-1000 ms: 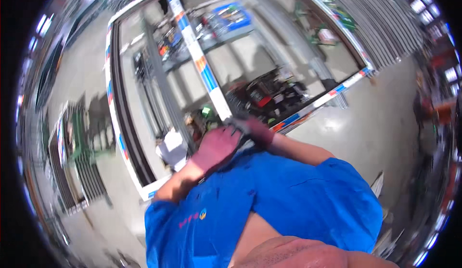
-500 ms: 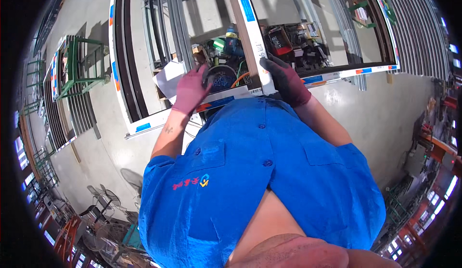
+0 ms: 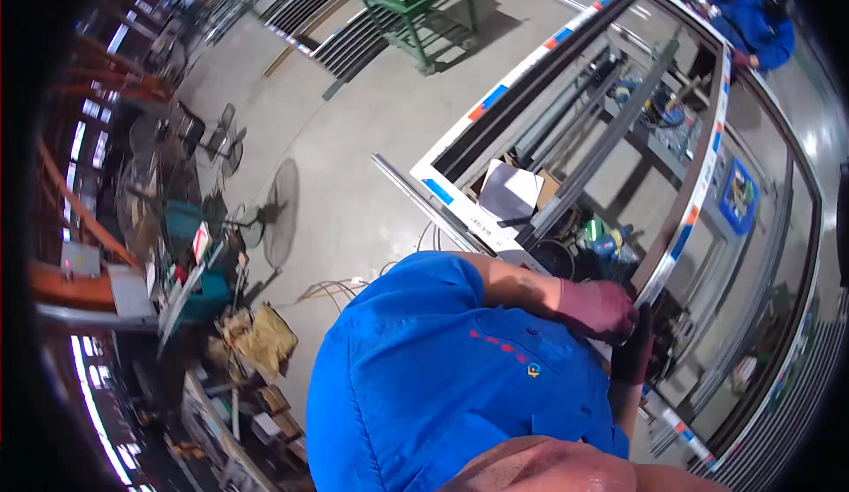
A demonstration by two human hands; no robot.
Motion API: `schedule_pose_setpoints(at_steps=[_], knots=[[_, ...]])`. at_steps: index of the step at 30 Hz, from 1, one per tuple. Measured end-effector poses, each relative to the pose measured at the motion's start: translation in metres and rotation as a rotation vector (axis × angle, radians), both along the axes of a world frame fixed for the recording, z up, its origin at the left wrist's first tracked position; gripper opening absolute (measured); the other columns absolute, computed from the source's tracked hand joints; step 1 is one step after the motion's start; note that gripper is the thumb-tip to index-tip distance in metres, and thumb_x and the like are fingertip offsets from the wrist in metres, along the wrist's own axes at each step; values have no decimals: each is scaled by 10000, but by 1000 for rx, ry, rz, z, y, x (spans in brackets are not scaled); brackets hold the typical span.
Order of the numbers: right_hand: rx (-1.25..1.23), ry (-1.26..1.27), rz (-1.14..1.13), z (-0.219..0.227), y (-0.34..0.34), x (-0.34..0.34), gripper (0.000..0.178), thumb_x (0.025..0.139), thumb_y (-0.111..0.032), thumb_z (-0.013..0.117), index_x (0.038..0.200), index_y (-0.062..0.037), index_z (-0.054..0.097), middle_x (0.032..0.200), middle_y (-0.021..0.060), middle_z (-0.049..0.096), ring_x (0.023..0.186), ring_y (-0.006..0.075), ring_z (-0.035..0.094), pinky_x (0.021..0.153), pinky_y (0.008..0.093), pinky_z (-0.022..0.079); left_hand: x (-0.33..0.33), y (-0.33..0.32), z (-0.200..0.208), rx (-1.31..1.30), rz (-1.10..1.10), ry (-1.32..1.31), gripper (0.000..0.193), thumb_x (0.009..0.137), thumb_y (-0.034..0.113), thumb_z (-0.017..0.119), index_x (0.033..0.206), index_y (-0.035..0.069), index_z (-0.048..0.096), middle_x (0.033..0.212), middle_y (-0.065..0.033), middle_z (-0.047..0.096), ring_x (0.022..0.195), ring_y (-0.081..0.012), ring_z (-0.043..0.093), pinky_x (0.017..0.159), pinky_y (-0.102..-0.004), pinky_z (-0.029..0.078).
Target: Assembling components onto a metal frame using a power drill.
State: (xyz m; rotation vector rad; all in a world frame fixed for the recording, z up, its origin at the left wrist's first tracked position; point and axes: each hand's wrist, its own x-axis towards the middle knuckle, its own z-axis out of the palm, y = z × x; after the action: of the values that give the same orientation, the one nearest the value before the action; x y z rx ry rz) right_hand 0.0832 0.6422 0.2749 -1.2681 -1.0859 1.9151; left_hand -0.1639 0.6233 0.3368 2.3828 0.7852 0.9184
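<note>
My left hand (image 3: pixel 600 309), in a maroon work glove with dark fingers, reaches across my front to the near end of the middle bar (image 3: pixel 679 243) of a large window frame (image 3: pixel 495 99). Its fingers are curled closed; what they hold, if anything, is hidden. Right beside it, my right hand (image 3: pixel 631 350) in a like glove meets the left at the same joint. Its dark fingers look bent, partly covered by the left hand. The frame has dark inner profiles and white protective film with orange and blue patches.
Below the frame lie a green and blue power tool (image 3: pixel 606 243), a white sheet (image 3: pixel 511 190) and a blue bin (image 3: pixel 738 196). Another person in blue (image 3: pixel 756 19) bends at the frame's far end. A green trolley (image 3: pixel 416 15) and a standing fan (image 3: pixel 281 213) are to the left.
My view has swung left, so the frame now lies to the right. My left hand has left the near rail by the white sheet and come over to my right hand.
</note>
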Motion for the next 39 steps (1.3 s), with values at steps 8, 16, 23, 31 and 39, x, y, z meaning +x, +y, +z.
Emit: schedule_pose_setpoints(at_steps=[8,16,23,31,39], knots=[[665,-451,307,-41,2,25,607,1104,52,569,1688,-4,410,1677,174,519,1530,282,512,1250,420,439,14,2,-24,-123,42,141,247,903,285,726,948,46,772,955,-190,772,901,-427,775,779,-548,614],[-145,99,-70,-78,24,45,553,1160,-324,583,1633,-46,514,1613,116,582,1496,259,540,1213,430,461,9,16,-50,-21,324,67,294,875,279,761,1043,39,737,971,-211,748,908,-437,759,781,-535,612],[66,-260,-53,-86,39,122,512,1153,-357,613,1500,19,641,1453,117,693,1394,219,605,1232,380,410,-86,18,-56,-123,464,183,370,942,383,762,1154,81,734,1054,-174,746,952,-422,746,860,-542,601],[-205,-172,-66,-137,88,220,532,1097,-417,694,1519,-95,654,1467,84,679,1356,244,630,1145,401,487,-132,-63,-122,-183,312,357,339,1016,413,667,1111,94,733,1103,-185,747,974,-416,740,841,-546,595],[-627,300,2,-25,52,30,573,1114,-410,686,1585,-99,588,1472,94,691,1302,252,672,1113,396,547,-124,-58,-155,-145,463,480,145,819,229,780,935,148,746,928,-114,743,850,-357,749,724,-477,591]])
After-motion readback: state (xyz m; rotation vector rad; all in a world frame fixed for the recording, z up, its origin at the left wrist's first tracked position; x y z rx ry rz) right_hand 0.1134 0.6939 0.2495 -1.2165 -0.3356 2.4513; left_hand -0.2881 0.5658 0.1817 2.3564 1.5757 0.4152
